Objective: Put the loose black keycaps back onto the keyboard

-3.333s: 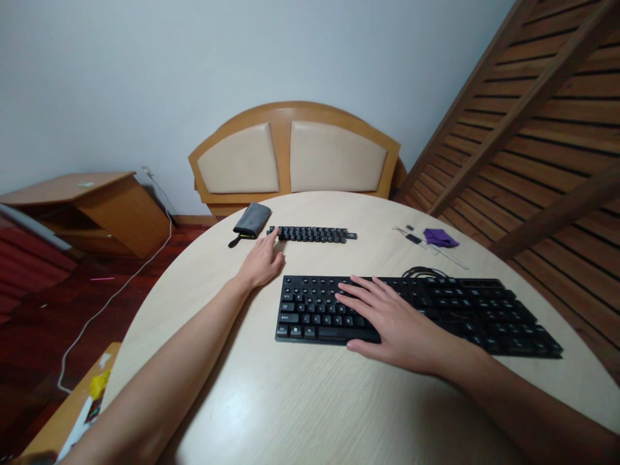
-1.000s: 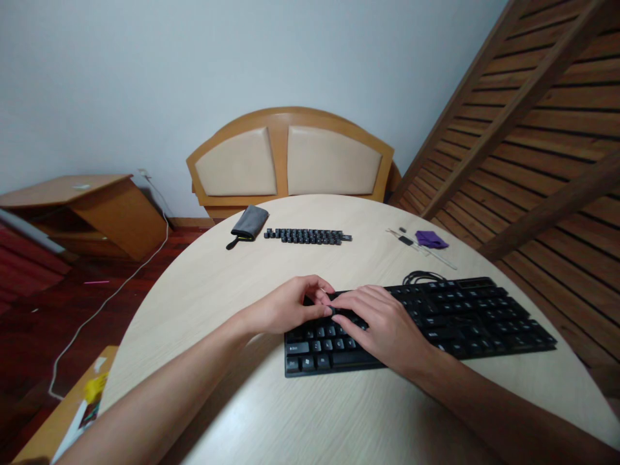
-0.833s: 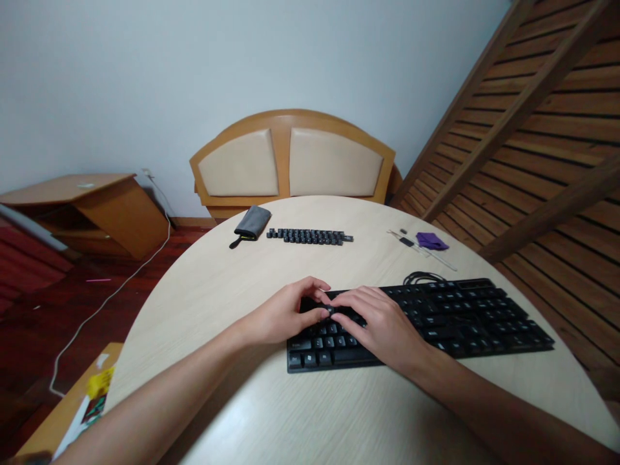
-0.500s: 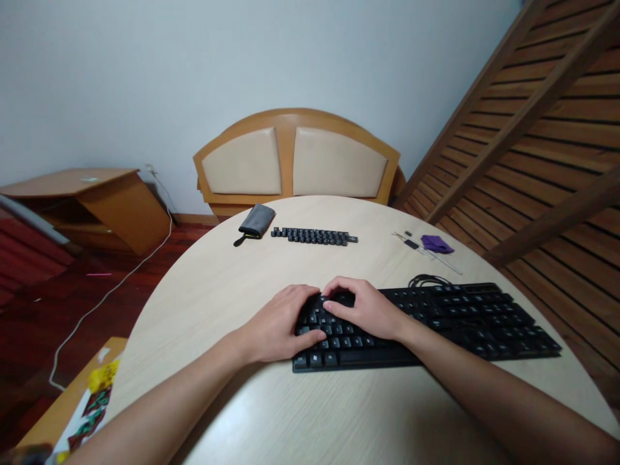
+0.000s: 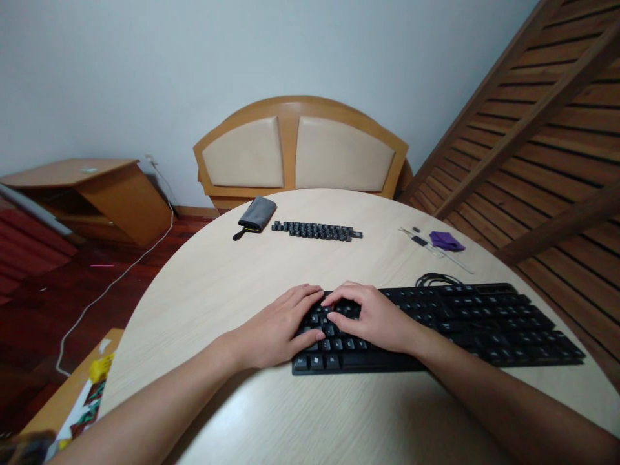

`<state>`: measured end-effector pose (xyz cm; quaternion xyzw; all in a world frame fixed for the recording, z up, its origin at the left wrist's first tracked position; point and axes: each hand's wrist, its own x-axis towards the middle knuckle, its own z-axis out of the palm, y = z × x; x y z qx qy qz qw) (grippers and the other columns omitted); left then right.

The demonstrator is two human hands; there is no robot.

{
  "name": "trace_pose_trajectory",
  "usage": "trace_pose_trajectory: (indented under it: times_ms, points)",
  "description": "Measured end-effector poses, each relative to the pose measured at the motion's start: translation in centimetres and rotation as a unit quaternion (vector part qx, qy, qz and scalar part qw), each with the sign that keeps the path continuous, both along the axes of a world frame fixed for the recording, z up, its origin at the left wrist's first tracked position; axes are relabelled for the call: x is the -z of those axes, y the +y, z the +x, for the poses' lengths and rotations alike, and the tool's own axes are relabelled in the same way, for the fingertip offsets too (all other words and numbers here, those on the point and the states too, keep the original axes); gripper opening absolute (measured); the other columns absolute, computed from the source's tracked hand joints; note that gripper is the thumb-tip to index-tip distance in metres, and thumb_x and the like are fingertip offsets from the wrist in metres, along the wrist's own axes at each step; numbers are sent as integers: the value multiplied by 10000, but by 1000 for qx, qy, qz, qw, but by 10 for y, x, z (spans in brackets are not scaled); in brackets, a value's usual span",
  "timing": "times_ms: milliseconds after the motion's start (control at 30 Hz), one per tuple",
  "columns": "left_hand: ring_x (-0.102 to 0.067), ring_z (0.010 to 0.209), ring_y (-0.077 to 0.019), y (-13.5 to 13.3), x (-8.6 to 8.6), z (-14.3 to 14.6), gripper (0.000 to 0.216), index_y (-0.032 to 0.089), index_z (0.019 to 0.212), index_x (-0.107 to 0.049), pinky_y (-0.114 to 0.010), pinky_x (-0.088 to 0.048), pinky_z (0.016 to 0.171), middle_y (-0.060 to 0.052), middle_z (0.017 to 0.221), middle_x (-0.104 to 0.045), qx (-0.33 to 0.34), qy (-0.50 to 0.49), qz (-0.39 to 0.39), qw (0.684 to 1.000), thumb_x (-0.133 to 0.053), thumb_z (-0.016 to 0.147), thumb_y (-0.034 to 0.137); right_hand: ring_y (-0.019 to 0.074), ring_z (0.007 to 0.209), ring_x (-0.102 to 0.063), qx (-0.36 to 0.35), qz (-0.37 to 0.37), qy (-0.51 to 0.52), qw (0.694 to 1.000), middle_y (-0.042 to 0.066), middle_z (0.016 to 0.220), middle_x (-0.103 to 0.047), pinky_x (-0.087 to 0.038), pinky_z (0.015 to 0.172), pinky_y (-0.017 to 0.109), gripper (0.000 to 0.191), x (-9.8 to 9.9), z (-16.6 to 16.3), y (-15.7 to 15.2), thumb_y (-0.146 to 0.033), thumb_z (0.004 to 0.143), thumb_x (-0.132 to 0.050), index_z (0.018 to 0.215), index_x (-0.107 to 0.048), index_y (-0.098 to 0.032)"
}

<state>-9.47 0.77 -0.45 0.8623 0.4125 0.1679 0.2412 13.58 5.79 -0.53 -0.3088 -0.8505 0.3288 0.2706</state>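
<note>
A black keyboard (image 5: 387,361) lies flat on the round, pale wooden table (image 5: 217,413). My left hand (image 5: 278,326) holds the keyboard's left end, thumb over the lower keys and fingers along the left side. Curled over the upper left keys, my right hand (image 5: 375,316) has thumb and index finger around a small black keycap (image 5: 326,310). Whether that keycap is loose from the board cannot be made out. Farther back, several removed keycaps (image 5: 317,230) are lined up in rows.
A grey pouch (image 5: 258,212) lies at the back left. On the right are a purple cloth (image 5: 446,241), thin tools (image 5: 436,248) and the coiled keyboard cable (image 5: 438,279). A wooden chair or headboard (image 5: 289,155) stands behind the table, a slatted wooden panel (image 5: 547,129) to the right.
My right hand has come slightly nearer to me over the keys, its thumb and index finger now around a keycap. The left hand stays on the keyboard's end. The view has shifted a little.
</note>
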Motion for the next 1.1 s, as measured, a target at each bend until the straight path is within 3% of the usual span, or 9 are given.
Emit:
trace_pose_trajectory:
  times_ms: [467,867,1100]
  points:
    - [-316,1475,-291,-1,-2,3,586,167,1498,-361,-499,-298,1214,-160,1569,-386,-9,40,-5,999,-514,1001,438,222,1076,-612,-28,63,4,998,70,1045,-688,-493,958,394,132,5,1,-5,-152,865,-681,983,-679,-213]
    - [-333,1465,-305,-1,-2,2,586,225,1507,-360,-532,-310,1202,-139,1562,-404,-10,13,-10,1000,-545,989,426,223,1052,-612,-31,74,13,997,60,984,-695,-505,933,388,112,10,2,-3,-163,864,-681,962,-678,-218]
    - [-331,1465,-297,-1,-2,2,581,193,1500,-362,-515,-310,1206,-154,1563,-393,-10,26,-13,1000,-535,991,413,222,1055,-607,-27,72,-5,997,60,987,-699,-497,940,391,95,9,2,-4,-175,894,-656,981,-674,-210]
